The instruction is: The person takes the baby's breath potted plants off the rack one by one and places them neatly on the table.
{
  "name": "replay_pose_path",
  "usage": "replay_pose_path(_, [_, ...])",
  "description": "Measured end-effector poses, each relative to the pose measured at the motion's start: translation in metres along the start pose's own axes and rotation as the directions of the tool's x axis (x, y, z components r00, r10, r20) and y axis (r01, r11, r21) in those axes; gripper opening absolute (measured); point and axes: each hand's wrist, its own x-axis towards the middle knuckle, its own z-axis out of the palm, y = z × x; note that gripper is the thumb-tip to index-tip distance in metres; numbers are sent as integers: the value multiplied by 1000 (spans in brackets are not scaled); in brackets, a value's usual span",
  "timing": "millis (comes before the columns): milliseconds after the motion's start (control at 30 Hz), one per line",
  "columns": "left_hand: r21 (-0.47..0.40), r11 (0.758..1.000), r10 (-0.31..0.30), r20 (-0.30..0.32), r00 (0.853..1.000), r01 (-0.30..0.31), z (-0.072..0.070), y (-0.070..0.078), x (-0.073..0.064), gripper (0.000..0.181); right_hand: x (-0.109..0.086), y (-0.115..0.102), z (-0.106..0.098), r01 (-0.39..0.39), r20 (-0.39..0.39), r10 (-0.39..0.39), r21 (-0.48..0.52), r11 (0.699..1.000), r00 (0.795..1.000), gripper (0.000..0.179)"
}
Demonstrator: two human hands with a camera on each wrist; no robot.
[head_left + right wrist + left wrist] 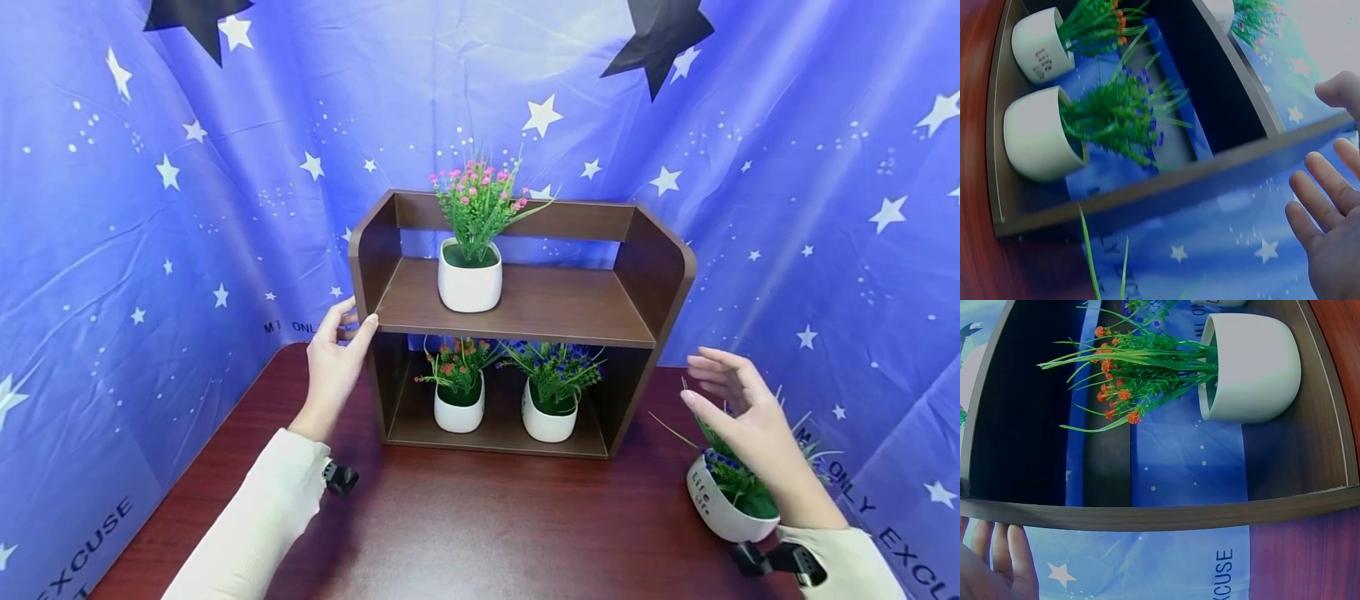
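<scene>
A dark brown two-tier wooden shelf (pixel 517 333) stands on the table. My left hand (pixel 339 354) touches its left side panel, thumb at the front edge; in the left wrist view the fingers (pixel 1020 556) reach the panel's outer face. My right hand (pixel 738 408) is raised to the right of the shelf, apart from it, fingers spread and holding nothing. Below that hand, partly hidden by it, is a white pot with blue flowers (pixel 720 504). On the upper tier stands a white pot with pink flowers (pixel 470 279). The lower tier holds an orange-flowered pot (pixel 459 414) and a blue-flowered pot (pixel 550 421).
The reddish-brown table (pixel 480 525) extends in front of the shelf. A blue star-printed curtain (pixel 247 167) encloses the back and both sides, close behind the shelf. Each wrist wears a small black camera, such as the left camera (pixel 341 478).
</scene>
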Motion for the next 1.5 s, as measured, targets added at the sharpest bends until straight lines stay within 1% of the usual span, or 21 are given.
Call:
replay_pose_path(167, [6, 1000, -3, 3, 1000, 3, 1, -1, 0, 41, 10, -6, 16, 39, 47, -42, 66, 997, 998, 62])
replay_pose_path(400, [4, 1000, -17, 9, 1000, 17, 1, -4, 0, 42, 27, -12, 37, 69, 96, -79, 105, 992, 992, 62])
replay_pose_path(600, [20, 1000, -1, -2, 1000, 1, 0, -3, 1, 41, 43, -21, 58, 55, 134, -79, 170, 984, 988, 61])
replay_pose_path(700, [19, 1000, -2, -2, 1000, 2, 0, -3, 1, 42, 51, -26, 69, 51, 153, -81, 186, 981, 985, 60])
replay_pose_path(967, [13, 1000, -5, -6, 1000, 5, 1, -3, 0, 41, 65, -34, 97, 76, 161, -120, 252, 965, 980, 60])
replay_pose_path(1133, [9, 1000, 5, -8, 1000, -5, 1, -3, 0, 41, 75, -43, 112, 86, 182, -138, 263, 961, 974, 62])
replay_pose_path(1333, [9, 1000, 2, -9, 1000, -2, 1, -3, 0, 41, 88, -55, 126, 68, 206, -129, 279, 958, 970, 63])
replay_pose_path(1500, [11, 1000, 4, -14, 1000, -4, 1, -3, 0, 40, 102, -59, 137, 34, 217, -103, 299, 954, 971, 61])
